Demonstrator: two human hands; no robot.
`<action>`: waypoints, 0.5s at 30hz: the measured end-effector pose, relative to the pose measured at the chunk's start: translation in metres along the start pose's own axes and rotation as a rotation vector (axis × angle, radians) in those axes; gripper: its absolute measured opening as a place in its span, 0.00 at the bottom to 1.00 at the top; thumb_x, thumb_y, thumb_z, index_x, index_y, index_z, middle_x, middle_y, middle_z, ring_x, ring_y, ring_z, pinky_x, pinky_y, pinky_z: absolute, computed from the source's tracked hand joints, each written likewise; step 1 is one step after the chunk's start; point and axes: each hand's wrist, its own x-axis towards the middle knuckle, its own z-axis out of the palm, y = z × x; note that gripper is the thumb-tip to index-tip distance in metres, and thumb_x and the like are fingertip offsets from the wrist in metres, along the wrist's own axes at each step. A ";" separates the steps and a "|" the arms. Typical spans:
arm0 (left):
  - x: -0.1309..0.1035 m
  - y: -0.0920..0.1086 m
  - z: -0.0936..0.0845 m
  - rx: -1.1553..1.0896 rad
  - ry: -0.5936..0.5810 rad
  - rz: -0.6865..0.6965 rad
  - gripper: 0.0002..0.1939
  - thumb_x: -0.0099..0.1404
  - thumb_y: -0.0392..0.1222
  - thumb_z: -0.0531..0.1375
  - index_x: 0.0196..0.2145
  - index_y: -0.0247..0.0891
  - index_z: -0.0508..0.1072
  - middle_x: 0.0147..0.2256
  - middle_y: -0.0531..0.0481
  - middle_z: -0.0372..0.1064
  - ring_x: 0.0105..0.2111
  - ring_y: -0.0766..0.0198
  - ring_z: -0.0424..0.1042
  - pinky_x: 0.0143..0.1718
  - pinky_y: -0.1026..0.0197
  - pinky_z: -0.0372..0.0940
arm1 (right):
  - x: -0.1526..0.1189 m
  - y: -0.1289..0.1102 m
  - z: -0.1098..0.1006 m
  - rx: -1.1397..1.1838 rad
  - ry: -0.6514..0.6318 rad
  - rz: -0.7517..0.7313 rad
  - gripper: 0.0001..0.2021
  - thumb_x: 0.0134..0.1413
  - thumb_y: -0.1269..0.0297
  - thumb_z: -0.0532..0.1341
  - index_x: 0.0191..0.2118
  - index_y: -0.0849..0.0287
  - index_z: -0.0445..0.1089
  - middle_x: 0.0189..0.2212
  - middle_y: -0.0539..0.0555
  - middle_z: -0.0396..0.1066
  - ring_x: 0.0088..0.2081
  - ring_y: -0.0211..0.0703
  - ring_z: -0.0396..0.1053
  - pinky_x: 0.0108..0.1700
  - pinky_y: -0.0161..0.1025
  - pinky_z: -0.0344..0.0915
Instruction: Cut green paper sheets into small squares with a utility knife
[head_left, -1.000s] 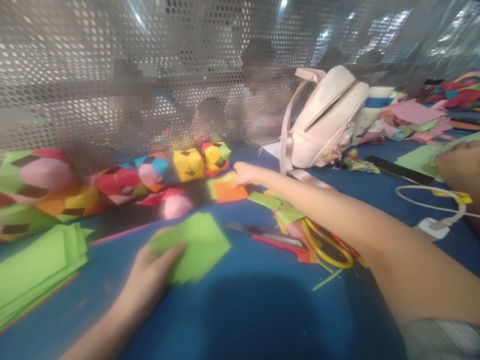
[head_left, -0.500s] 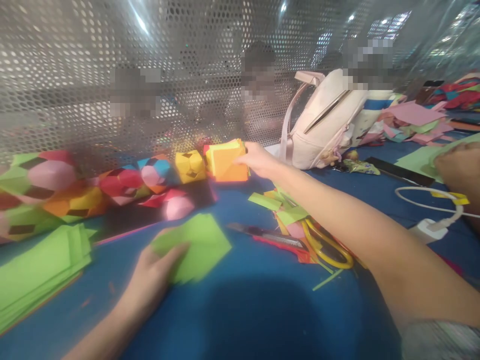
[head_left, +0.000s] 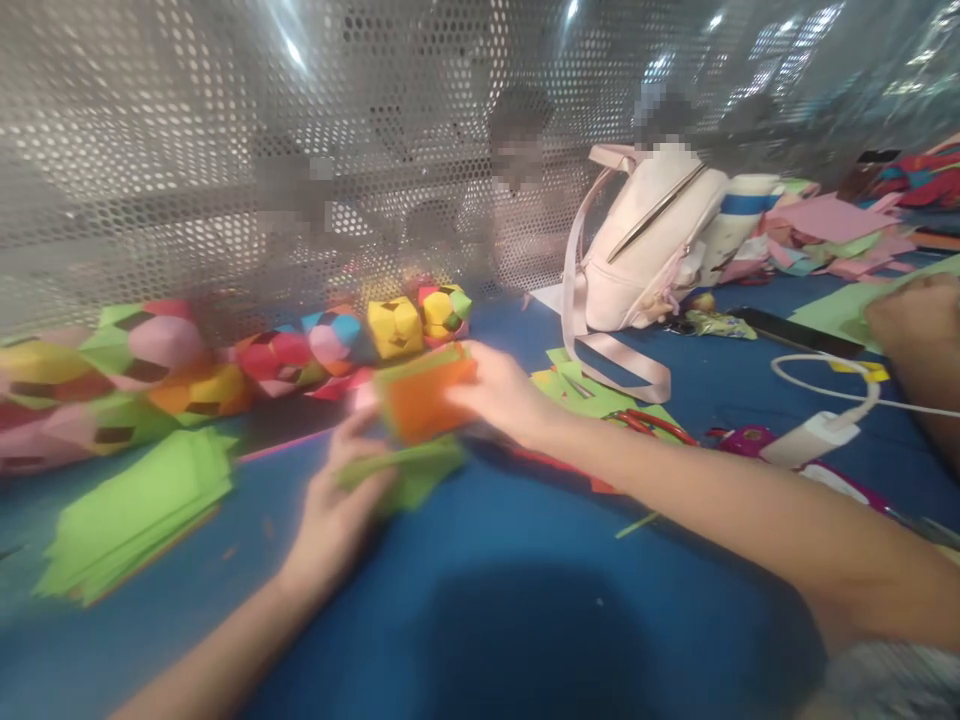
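Observation:
My right hand (head_left: 499, 392) grips a stack of orange and yellow paper squares (head_left: 426, 392), held tilted above the blue table. Just below it, my left hand (head_left: 349, 480) pinches green paper (head_left: 420, 470) between thumb and fingers. The raised fingers of my left hand come close to the orange stack; motion blur hides whether they touch it. Left of that hand lies a fanned pile of green paper (head_left: 142, 515). Behind both hands stand several folded paper balls, among them a yellow one (head_left: 394, 327) and a red one (head_left: 274, 362).
Paper scraps and red scissor handles (head_left: 652, 425) lie beyond my right forearm. A pale pink backpack (head_left: 645, 240) leans near the perforated metal screen (head_left: 420, 130). A white charger with cable (head_left: 810, 440) sits at right, near another person's hand (head_left: 919, 315).
My right hand has brought the orange and yellow stack from beside the paper balls towards my left hand. The green paper has tilted in my left hand. The view has shifted slightly.

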 end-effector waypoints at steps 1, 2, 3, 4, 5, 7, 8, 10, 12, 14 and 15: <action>-0.001 0.002 0.001 -0.003 -0.001 0.015 0.06 0.59 0.43 0.63 0.28 0.39 0.73 0.59 0.46 0.59 0.60 0.45 0.57 0.53 0.52 0.62 | -0.007 0.000 0.003 0.022 -0.006 -0.009 0.18 0.44 0.76 0.57 0.45 0.58 0.66 0.41 0.53 0.74 0.41 0.41 0.72 0.43 0.37 0.68; -0.003 0.004 0.003 0.004 -0.003 0.020 0.06 0.59 0.43 0.62 0.28 0.39 0.72 0.57 0.46 0.62 0.59 0.46 0.59 0.53 0.52 0.62 | -0.013 0.000 0.006 0.040 -0.015 -0.015 0.18 0.44 0.76 0.56 0.43 0.58 0.66 0.39 0.52 0.74 0.40 0.41 0.71 0.42 0.36 0.68; -0.004 0.006 0.004 0.016 -0.001 0.015 0.06 0.58 0.43 0.63 0.29 0.39 0.72 0.54 0.45 0.64 0.57 0.47 0.61 0.53 0.51 0.62 | -0.018 0.001 0.008 0.052 -0.032 -0.011 0.17 0.43 0.76 0.56 0.42 0.57 0.67 0.37 0.51 0.73 0.39 0.40 0.71 0.41 0.36 0.68; -0.006 0.007 0.005 0.028 0.006 0.003 0.06 0.58 0.44 0.63 0.30 0.40 0.71 0.52 0.45 0.66 0.55 0.47 0.63 0.52 0.51 0.62 | -0.023 0.002 0.010 0.057 -0.057 0.012 0.16 0.43 0.76 0.55 0.41 0.57 0.66 0.36 0.50 0.73 0.38 0.40 0.70 0.40 0.36 0.67; -0.007 0.007 0.006 0.035 0.020 -0.011 0.08 0.57 0.44 0.64 0.33 0.40 0.70 0.50 0.45 0.67 0.53 0.48 0.65 0.52 0.51 0.62 | -0.027 0.003 0.011 0.060 -0.085 0.050 0.16 0.44 0.75 0.55 0.41 0.56 0.66 0.35 0.50 0.72 0.36 0.40 0.69 0.38 0.36 0.66; -0.008 0.007 0.008 0.030 0.056 -0.023 0.16 0.55 0.45 0.65 0.40 0.40 0.68 0.51 0.43 0.67 0.53 0.49 0.66 0.51 0.50 0.62 | -0.035 0.006 0.013 0.067 -0.129 0.130 0.15 0.46 0.72 0.55 0.42 0.56 0.66 0.36 0.50 0.71 0.34 0.39 0.68 0.36 0.36 0.65; -0.008 0.007 0.008 0.017 0.068 -0.014 0.21 0.54 0.45 0.66 0.44 0.41 0.66 0.53 0.42 0.66 0.53 0.49 0.65 0.51 0.49 0.62 | -0.038 0.008 0.014 0.075 -0.136 0.159 0.14 0.47 0.71 0.54 0.42 0.56 0.66 0.37 0.50 0.71 0.35 0.40 0.68 0.36 0.36 0.65; -0.007 0.007 0.010 -0.014 0.049 0.001 0.30 0.54 0.45 0.66 0.52 0.42 0.60 0.56 0.40 0.63 0.54 0.50 0.65 0.51 0.48 0.63 | -0.044 0.012 0.015 0.101 -0.124 0.176 0.14 0.48 0.70 0.53 0.42 0.56 0.66 0.39 0.51 0.71 0.39 0.41 0.68 0.38 0.37 0.65; -0.006 0.008 0.011 -0.018 -0.006 -0.037 0.37 0.54 0.45 0.66 0.58 0.43 0.54 0.54 0.39 0.65 0.52 0.51 0.68 0.49 0.48 0.65 | -0.046 0.015 0.016 0.130 -0.133 0.159 0.14 0.48 0.70 0.51 0.41 0.56 0.67 0.39 0.51 0.72 0.42 0.42 0.68 0.42 0.37 0.65; -0.005 0.007 0.011 0.036 -0.024 -0.094 0.37 0.55 0.46 0.65 0.59 0.41 0.55 0.49 0.41 0.69 0.46 0.52 0.72 0.47 0.49 0.66 | -0.043 0.016 0.015 0.169 -0.176 0.112 0.13 0.52 0.68 0.50 0.41 0.56 0.68 0.39 0.52 0.73 0.43 0.43 0.70 0.45 0.39 0.65; -0.005 0.007 0.011 0.084 0.005 -0.114 0.35 0.55 0.47 0.65 0.57 0.40 0.58 0.46 0.42 0.70 0.44 0.53 0.73 0.47 0.49 0.67 | -0.038 0.016 0.012 0.181 -0.193 0.069 0.13 0.55 0.65 0.49 0.42 0.57 0.68 0.39 0.53 0.74 0.43 0.43 0.70 0.47 0.41 0.64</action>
